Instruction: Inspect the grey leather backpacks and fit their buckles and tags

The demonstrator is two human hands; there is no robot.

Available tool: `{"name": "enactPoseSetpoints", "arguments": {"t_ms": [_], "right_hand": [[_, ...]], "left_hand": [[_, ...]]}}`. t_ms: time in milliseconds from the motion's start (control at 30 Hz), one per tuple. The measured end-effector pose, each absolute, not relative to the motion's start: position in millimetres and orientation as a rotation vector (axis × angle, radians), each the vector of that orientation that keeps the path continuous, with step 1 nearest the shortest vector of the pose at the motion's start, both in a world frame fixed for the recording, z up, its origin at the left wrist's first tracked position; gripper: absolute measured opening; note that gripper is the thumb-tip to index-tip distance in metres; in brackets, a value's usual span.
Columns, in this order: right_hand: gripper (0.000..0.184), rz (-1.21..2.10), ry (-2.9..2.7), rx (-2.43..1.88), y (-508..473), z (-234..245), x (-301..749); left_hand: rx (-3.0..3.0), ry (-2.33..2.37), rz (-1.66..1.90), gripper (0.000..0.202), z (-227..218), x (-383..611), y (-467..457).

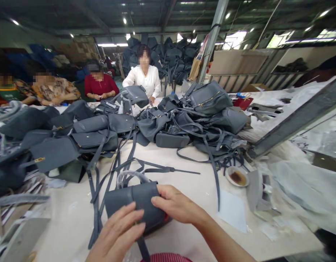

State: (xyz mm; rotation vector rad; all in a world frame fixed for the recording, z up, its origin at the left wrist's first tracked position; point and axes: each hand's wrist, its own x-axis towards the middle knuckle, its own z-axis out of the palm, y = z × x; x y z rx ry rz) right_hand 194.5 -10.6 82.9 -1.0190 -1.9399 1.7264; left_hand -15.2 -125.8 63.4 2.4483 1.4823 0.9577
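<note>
Our right hand [176,202] pinches a corner of the dark bag [147,194] on the table [66,225] before us while our left hand [115,229], fingers loosely spread, covers its front, the flap [117,200] already down, its fastening hidden from us, the film-wrapped handle [139,175] upright, more bags [122,123] heaped beyond.

- The left hand [120,225] is covering the lower left of the bag [142,196] (whether it is touching, I cannot tell), and its forearm is being cut off.
- At the bag's right side, some of the right hand's [176,203] fingers are disappearing from view.
- Below the bag, striped cloth [170,257] is running past the bottom edge.
- Right of the bag, dark marks [301,142] are showing too small to read.
</note>
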Motion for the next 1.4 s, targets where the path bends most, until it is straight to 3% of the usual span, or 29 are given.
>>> {"name": "enactPoseSetpoints", "arguments": {"t_ms": [100,200,333,467,533,633,800,967,1167,1400], "right_hand": [[0.018,1.433,-2.045,-0.966,-38,70,185],[0.015,1.505,-2.027,-1.062,-57,54,192],[0.011,1.946,-1.787,-1.095,-41,36,235],[0.039,1.472,-1.720,-1.228,-8,3,263],[0.046,1.340,-1.835,-1.162,-1,-17,260],[0.024,1.288,-1.895,-1.108,-2,-34,248],[0.012,1.170,-1.960,-1.106,-7,-19,258],[0.020,1.065,-2.065,-1.101,-7,6,274],[0.022,1.175,-1.849,-1.085,-14,12,267],[0.037,1.603,-1.148,-1.174,-28,-1,257]], "left_hand": [[2.540,1.589,0.719,0.063,73,9,-91],[2.499,1.514,0.484,0.055,64,16,-66],[2.413,1.437,0.444,0.041,42,16,-66],[2.406,1.463,0.506,0.040,35,21,-77],[2.388,1.487,0.552,0.029,38,26,-77],[2.334,1.546,0.638,0.004,44,36,-70],[2.266,1.714,0.614,0.019,53,63,-49],[2.239,1.687,0.566,0.015,54,88,-35],[1.924,1.509,0.644,0.017,52,92,-34],[1.851,1.583,0.725,0.020,45,93,-39]]}}
